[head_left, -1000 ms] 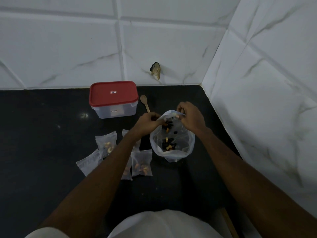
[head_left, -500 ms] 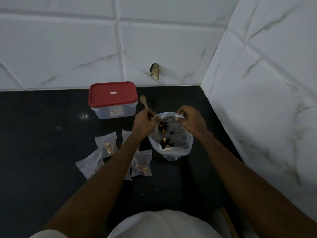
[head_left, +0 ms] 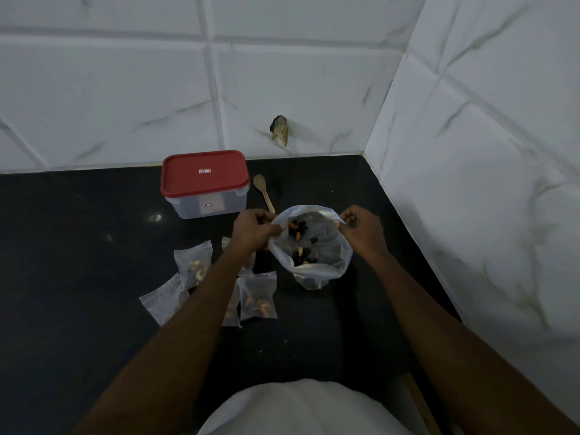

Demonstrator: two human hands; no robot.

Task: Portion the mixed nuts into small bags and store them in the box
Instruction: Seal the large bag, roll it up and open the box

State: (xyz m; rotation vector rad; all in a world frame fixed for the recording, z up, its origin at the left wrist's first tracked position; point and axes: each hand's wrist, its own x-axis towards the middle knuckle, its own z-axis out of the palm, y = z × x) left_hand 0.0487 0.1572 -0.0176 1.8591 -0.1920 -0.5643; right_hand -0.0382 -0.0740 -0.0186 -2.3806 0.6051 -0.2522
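A clear plastic bag of mixed nuts (head_left: 326, 262) stands on the black counter (head_left: 78, 246), its mouth spread wide. My left hand (head_left: 254, 229) pinches the left side of the rim and my right hand (head_left: 364, 229) pinches the right side. Dark and orange nuts (head_left: 299, 246) show inside. Several small clear bags (head_left: 257, 296) holding a few nuts each lie flat on the counter to the left of the big bag, partly hidden under my left forearm. The box (head_left: 204, 183), clear with a red lid on, stands behind them near the wall.
A small wooden spoon (head_left: 263, 189) lies between the box and the big bag. White tiled walls close the counter at the back and on the right. A dark chipped spot (head_left: 279, 128) marks the back wall. A wooden strip (head_left: 419, 403) shows at the counter's front right.
My hands have moved apart, pulling the big bag's mouth from nearly closed to wide open. The small bags, box and spoon have stayed in place.
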